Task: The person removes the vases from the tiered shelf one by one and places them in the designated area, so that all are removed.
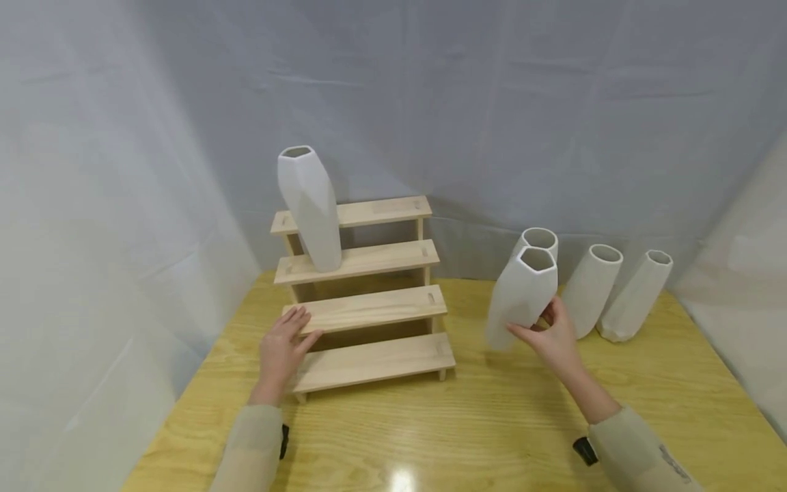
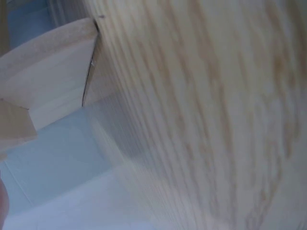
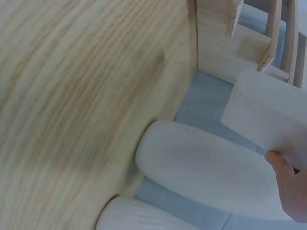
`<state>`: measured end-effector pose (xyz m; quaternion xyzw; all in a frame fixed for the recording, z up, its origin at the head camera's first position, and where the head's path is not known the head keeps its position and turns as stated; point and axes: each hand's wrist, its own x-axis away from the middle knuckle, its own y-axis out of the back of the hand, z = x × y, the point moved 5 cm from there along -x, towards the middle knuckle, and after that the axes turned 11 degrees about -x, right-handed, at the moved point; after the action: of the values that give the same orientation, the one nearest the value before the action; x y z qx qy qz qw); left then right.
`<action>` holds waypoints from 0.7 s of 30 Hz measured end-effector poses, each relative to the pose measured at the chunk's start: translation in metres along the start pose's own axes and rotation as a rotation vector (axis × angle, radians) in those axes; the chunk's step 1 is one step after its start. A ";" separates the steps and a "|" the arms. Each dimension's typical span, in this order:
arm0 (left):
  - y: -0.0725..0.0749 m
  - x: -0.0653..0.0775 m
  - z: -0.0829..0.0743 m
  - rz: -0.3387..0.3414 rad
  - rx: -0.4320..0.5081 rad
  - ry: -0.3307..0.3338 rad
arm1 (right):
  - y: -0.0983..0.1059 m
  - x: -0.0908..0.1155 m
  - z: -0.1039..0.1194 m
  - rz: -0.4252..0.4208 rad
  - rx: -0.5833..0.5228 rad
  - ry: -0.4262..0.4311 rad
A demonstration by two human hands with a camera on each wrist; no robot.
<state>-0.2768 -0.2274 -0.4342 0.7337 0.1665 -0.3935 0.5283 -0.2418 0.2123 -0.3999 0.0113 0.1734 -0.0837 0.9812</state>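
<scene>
In the head view, a white faceted vase [image 1: 520, 290] with an angular mouth is gripped low on its side between the thumb and fingers of my right hand [image 1: 555, 337]. The right wrist view shows this vase [image 3: 266, 112] raised off the table, its flat base showing. My left hand [image 1: 284, 346] rests on the left end of a four-step wooden stand [image 1: 369, 309], fingers on the second step from the bottom. Another white faceted vase [image 1: 310, 205] stands on the stand's upper left, its base at the second step from the top.
Behind the held vase stands a round-mouthed white vase [image 1: 540, 238], partly hidden. To its right are a second round-mouthed vase [image 1: 591, 290] and a slimmer one [image 1: 636, 297] with a ribbed rim. A pale curtain [image 1: 467, 123] backs the wooden table [image 1: 393, 424].
</scene>
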 end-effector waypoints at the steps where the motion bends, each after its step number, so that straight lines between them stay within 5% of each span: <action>1: 0.000 0.000 0.000 0.003 0.001 0.002 | 0.003 0.000 -0.002 -0.004 -0.003 0.003; 8: 0.001 0.000 0.000 0.027 0.015 0.023 | 0.026 -0.004 -0.036 -0.012 -0.076 0.054; 18: 0.002 -0.001 -0.003 0.035 0.018 0.022 | 0.069 -0.015 -0.107 -0.062 0.029 0.085; 21: 0.002 -0.001 -0.002 0.037 0.015 0.022 | 0.074 -0.013 -0.106 -0.074 0.072 0.089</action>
<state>-0.2752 -0.2260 -0.4314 0.7451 0.1557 -0.3766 0.5280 -0.2769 0.2926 -0.4957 0.0439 0.2141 -0.1255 0.9677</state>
